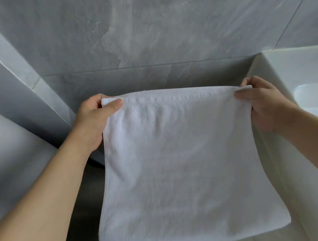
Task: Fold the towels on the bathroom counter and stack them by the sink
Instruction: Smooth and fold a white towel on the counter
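Both hands, left hand [95, 121] and right hand [264, 103], pinch a plain white towel's [182, 167] top corners.

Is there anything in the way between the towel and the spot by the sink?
Nothing visible blocks it. The left hand and right hand pinch the white towel's top corners, and it hangs spread out. The sink sits just right of it. The hanging towel hides the surface below, so I can't check there.

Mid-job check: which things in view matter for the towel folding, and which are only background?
Job:
- white towel, held up by its top corners
- left hand, right hand, pinching those corners
- sink, at right

Background:
- grey tiled wall
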The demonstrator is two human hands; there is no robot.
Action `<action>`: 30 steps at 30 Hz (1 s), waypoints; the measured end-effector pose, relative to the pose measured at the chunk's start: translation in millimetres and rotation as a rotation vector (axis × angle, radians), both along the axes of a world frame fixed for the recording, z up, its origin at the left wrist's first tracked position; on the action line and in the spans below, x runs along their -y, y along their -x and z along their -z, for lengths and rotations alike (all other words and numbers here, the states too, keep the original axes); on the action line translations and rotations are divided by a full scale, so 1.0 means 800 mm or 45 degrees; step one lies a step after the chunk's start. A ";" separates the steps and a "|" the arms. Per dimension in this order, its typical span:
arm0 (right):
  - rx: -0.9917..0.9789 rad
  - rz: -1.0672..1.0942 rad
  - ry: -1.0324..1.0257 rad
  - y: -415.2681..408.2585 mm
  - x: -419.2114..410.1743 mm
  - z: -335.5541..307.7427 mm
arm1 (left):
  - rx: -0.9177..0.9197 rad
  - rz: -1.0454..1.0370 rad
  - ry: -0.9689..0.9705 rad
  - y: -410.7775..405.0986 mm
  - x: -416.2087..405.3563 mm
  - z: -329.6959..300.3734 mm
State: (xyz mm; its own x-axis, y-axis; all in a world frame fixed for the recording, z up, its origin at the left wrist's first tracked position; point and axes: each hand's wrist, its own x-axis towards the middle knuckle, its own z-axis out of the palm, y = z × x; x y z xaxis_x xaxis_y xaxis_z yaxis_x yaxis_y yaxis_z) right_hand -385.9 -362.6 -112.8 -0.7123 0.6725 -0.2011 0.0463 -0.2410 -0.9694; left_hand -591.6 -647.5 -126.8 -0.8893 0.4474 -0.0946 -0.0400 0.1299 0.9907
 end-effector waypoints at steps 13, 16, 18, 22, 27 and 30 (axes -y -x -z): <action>1.363 -0.579 -1.732 0.039 -0.036 0.058 | -0.162 0.104 0.459 0.009 -0.067 0.061; 1.467 -0.592 -1.951 0.067 -0.027 0.069 | -0.385 0.131 0.699 0.012 -0.090 0.070; 1.406 -0.561 -1.878 0.079 -0.019 0.075 | -0.542 0.202 0.952 0.018 -0.096 0.071; 1.211 -0.462 -1.933 0.079 -0.010 0.099 | -0.615 0.347 1.284 0.035 -0.098 0.067; 0.952 -0.501 -1.857 0.070 -0.032 0.117 | -0.595 0.521 1.233 0.049 -0.093 0.072; 0.843 -0.550 -1.908 0.067 -0.044 0.118 | -0.481 0.484 1.077 0.051 -0.088 0.081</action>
State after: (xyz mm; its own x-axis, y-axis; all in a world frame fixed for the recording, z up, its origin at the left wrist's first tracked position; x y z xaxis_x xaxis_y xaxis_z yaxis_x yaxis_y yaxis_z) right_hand -439.9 -327.2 -207.1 -0.9423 0.3277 0.0685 0.3197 0.9416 -0.1060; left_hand -632.7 -576.9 -191.8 -0.7384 0.6246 -0.2540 0.4490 0.7365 0.5059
